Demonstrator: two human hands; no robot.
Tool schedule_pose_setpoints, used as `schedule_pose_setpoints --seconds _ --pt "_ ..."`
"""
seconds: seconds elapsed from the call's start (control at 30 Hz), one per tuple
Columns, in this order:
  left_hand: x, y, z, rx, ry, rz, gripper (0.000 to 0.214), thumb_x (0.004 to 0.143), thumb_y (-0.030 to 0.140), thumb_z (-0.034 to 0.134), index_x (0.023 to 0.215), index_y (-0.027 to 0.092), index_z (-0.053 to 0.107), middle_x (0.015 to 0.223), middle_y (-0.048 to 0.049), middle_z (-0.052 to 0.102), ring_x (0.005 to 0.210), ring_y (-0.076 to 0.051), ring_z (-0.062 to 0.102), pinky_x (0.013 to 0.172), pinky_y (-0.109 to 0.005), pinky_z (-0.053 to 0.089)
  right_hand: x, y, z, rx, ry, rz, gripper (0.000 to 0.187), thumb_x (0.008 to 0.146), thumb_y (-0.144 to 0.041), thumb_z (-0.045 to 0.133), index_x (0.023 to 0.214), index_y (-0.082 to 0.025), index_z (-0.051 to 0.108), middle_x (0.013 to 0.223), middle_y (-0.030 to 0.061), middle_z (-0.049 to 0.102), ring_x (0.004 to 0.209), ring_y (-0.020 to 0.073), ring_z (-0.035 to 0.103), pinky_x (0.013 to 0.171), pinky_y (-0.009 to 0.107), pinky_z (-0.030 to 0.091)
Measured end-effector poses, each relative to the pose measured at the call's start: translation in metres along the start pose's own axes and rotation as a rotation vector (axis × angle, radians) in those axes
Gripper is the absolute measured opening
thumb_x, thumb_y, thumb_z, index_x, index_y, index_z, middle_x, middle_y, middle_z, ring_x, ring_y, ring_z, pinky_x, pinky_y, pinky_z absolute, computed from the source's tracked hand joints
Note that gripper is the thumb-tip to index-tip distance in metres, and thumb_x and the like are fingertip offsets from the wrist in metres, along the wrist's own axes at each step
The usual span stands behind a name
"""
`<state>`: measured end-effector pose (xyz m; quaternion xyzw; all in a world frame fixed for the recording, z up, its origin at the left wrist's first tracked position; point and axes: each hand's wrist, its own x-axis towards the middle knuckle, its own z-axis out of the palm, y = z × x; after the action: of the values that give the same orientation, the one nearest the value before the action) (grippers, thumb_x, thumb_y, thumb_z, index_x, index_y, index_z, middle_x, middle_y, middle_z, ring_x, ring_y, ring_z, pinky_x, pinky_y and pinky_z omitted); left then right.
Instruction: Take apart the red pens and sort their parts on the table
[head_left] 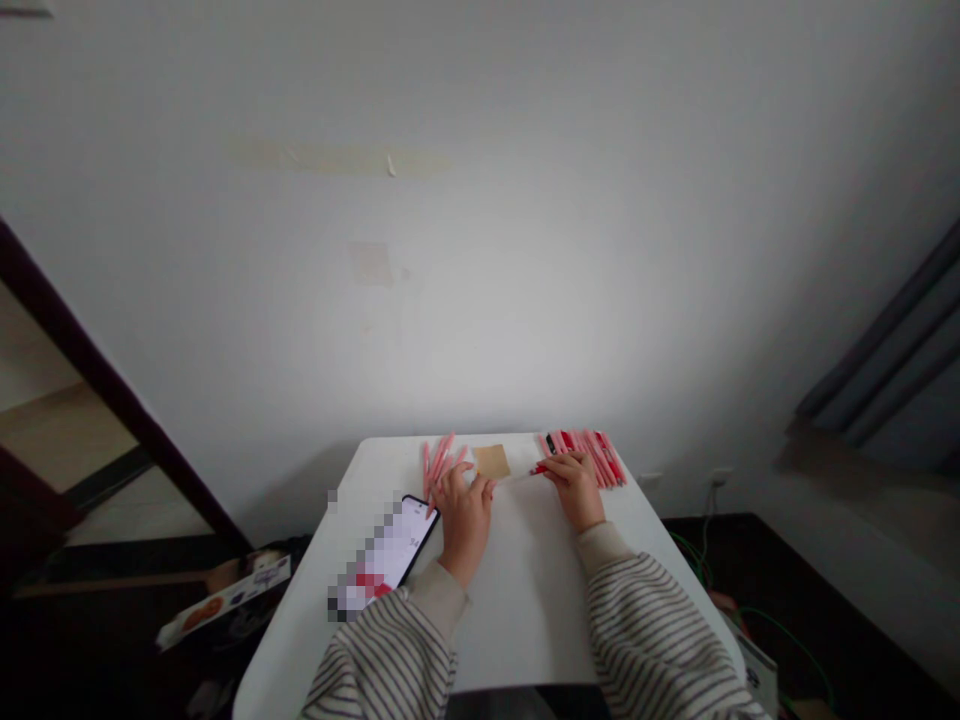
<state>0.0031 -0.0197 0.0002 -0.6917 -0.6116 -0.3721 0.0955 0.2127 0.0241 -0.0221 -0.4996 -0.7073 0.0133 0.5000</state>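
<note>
A slender pale stick with a red end, which looks like a pen refill (517, 480), spans the gap between my hands above the white table. My right hand (574, 488) pinches it at the red end. At its pale end, the thumb and fingertips of my left hand (463, 510) close on it; their exact grip is small and partly hidden. Several pink pens (437, 462) lie just beyond my left hand. Beside and behind my right hand is a row of pink and red pens (592, 455), some with dark parts.
A tan square of paper (493, 461) lies between the two pen groups. A phone (397, 550), screen up, rests left of my left forearm. The white table (525, 610) stands against a wall (525, 250). Cables (705, 565) run along the floor at right.
</note>
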Motion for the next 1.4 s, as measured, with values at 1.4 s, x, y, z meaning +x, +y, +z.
schedule_pose_setpoints --seconds 1.4 --pt "-0.006 0.029 0.006 0.195 -0.092 -0.047 0.022 0.076 0.028 0.057 0.095 0.017 0.062 0.121 -0.0124 0.051 0.118 -0.03 0.037 0.102 -0.058 0.023 0.0 0.0 -0.001 -0.097 0.058 0.037 0.022 0.088 -0.032 0.055 0.089 -0.026 0.076 0.086 0.0066 0.07 0.091 0.0243 0.052 0.083 0.041 0.041"
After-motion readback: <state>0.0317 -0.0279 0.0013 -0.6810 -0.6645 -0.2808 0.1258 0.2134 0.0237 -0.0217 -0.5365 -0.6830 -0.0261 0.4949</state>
